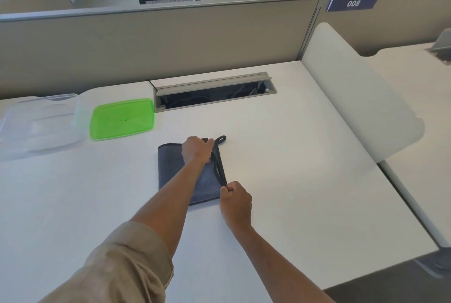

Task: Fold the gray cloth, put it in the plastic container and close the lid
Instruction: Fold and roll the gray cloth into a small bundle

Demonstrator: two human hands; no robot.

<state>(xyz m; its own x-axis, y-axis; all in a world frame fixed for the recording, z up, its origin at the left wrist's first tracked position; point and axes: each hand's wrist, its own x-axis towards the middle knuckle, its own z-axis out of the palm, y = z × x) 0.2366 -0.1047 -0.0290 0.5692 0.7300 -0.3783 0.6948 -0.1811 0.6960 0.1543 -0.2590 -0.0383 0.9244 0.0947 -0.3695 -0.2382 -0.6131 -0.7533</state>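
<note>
The gray cloth (170,168) lies folded in a rectangle on the white desk, with a dark hanging loop at its far right corner. My left hand (197,150) pinches the far right corner of the cloth. At the near right corner my right hand (235,201) grips the cloth's edge. The right edge of the cloth is lifted a little between both hands. A clear plastic container (41,123) stands open at the far left. Its green lid (122,118) lies flat beside it, to the right.
An open cable hatch (214,91) is set into the desk behind the cloth. A beige partition wall (156,43) closes the back. A white rounded divider (353,97) bounds the desk (292,168) on the right.
</note>
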